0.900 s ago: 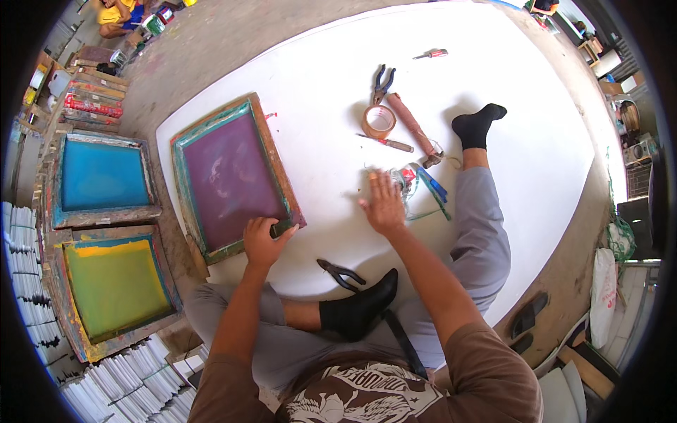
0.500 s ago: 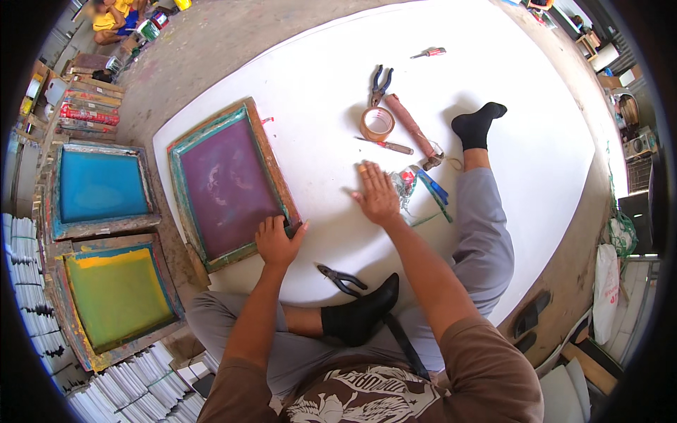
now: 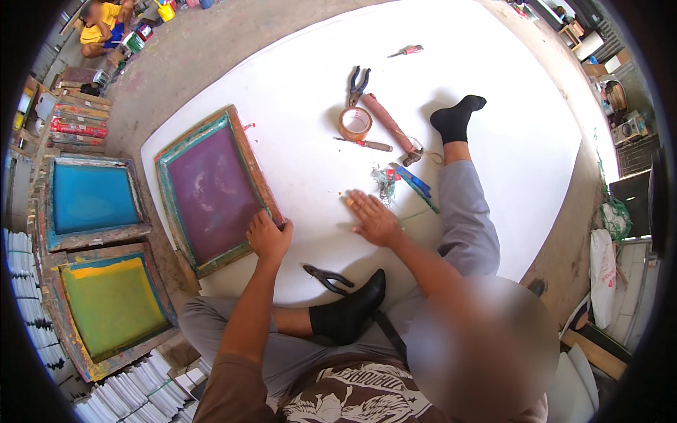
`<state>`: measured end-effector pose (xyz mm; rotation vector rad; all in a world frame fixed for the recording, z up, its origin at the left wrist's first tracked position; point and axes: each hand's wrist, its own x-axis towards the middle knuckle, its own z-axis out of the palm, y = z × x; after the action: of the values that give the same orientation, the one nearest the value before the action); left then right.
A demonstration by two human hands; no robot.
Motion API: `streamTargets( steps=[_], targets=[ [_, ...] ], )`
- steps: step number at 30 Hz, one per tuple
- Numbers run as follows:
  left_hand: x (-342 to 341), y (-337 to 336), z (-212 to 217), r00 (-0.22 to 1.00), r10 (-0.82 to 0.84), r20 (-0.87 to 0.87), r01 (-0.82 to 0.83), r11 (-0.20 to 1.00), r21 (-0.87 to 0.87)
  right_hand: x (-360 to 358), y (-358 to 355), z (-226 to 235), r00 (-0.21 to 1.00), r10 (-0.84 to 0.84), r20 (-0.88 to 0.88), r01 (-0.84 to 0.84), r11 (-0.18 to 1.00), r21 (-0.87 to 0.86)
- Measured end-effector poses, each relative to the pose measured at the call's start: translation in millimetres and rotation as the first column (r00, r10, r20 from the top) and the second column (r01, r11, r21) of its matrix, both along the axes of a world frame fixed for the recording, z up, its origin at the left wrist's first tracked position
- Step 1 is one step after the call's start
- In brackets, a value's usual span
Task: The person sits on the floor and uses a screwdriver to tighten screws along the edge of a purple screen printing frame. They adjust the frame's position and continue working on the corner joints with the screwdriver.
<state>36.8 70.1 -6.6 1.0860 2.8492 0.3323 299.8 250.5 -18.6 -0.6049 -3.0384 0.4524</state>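
A wooden screen-printing frame point(image 3: 249, 158) with purple mesh lies on a white sheet point(image 3: 303, 169), on my left. My left hand point(image 3: 270, 236) grips its near right corner, fingers curled over the wood. My right hand point(image 3: 375, 220) rests palm down on the sheet, fingers spread, holding nothing. Just beyond that hand are a tangle of clear and red plastic point(image 3: 386, 182) and a blue-handled tool point(image 3: 413, 181). Farther off lie a tape roll point(image 3: 343, 125), a screwdriver point(image 3: 374, 146), a hammer point(image 3: 388, 123) and pliers point(image 3: 357, 86). A second pair of pliers point(image 3: 327, 277) sits near my socked foot.
Screens with blue mesh point(image 3: 95, 197) and yellow-green mesh point(image 3: 113, 303) lie at the left, beside paper stacks point(image 3: 137, 388). Another screwdriver point(image 3: 406, 51) lies at the sheet's far side. My outstretched foot point(image 3: 455, 118) borders the tools. A person point(image 3: 102, 27) sits far left.
My right hand has slid nearer to me, away from the tape roll and screwdriver. My left hand's fingers have drawn in around the frame's corner. The whole view has shifted slightly.
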Motion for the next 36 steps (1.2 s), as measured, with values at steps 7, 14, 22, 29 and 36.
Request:
streamTargets(
  steps=[7,14,22,29,36],
  targets=[
    [4.9,-12.2,1.7,0.999,-0.047,0.003,0.047,0.998,0.041,10.6,44.5,-3.3,0.994,-0.112,0.001,0.111,0.982,0.151],
    [32.4,-28.2,10.1,0.974,-0.217,0.062,0.209,0.971,0.114,-9.8,-28.0,10.3,0.986,0.080,0.148,-0.083,0.996,0.013],
    [8.7,-73.4,28.4,0.896,-0.417,0.154,0.408,0.909,0.091,4.3,-32.2,2.8,0.991,-0.136,0.017,0.136,0.991,-0.009],
    [13.0,-102.3,37.6,0.825,-0.553,0.115,0.564,0.818,-0.110,-0.7,-40.5,1.8,0.974,-0.215,0.076,0.217,0.976,-0.014],
    [27.7,-124.8,51.8,0.883,-0.417,0.217,0.466,0.835,-0.293,4.0,-39.8,-1.9,0.976,-0.204,0.074,0.207,0.978,-0.033]
  ],
)
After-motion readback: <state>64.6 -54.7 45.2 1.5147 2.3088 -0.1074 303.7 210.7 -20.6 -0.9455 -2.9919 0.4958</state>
